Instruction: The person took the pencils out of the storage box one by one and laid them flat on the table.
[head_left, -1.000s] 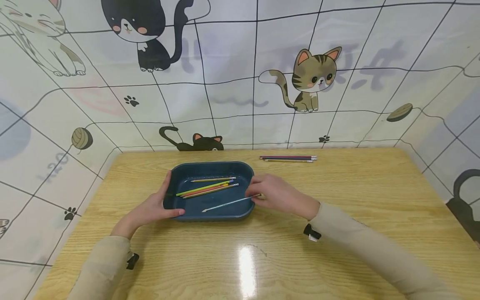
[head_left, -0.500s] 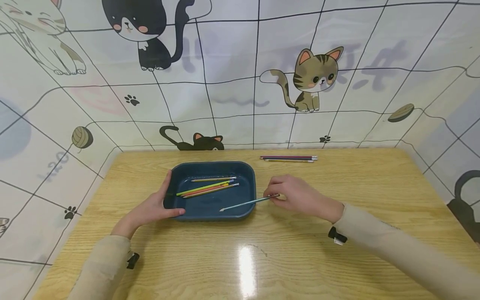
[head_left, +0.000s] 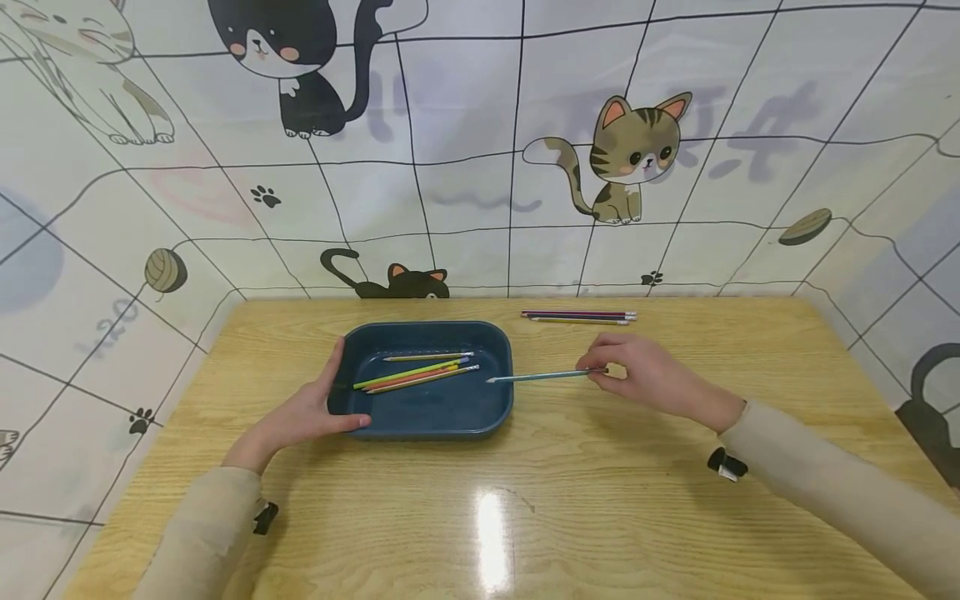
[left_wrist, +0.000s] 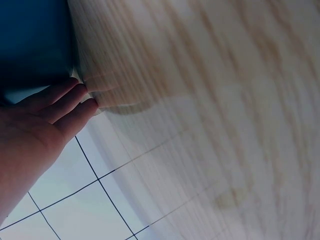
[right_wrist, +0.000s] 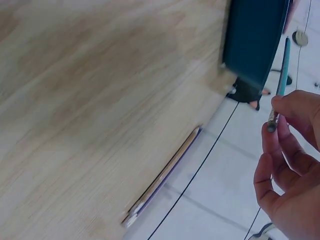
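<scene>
My right hand [head_left: 645, 371] pinches a light blue pencil [head_left: 543, 377] near its eraser end between thumb and fingers. The pencil is held nearly level, its sharpened tip reaching left over the right rim of a dark blue rectangular tray [head_left: 442, 431]. In the right wrist view the same pencil [right_wrist: 284, 70] points away from the hand. My left hand [head_left: 300, 417] rests against the tray's left end, thumb along the near left rim and straight fingers outside the wall. Several pencils [head_left: 416, 376], in yellow, green and orange tones, lie inside the tray.
A small row of dark and yellow pencils [head_left: 577, 317] lies at the table's back edge, right of the tray. The wood-grain table [head_left: 375, 517] meets a cat-patterned backdrop [head_left: 465, 192] behind and at the sides. A black shape [head_left: 933, 400] shows at the far right.
My right hand has moved right and slightly back with the light blue pencil, drawing most of it out past the tray's right rim. The left hand and tray have stayed in place.
</scene>
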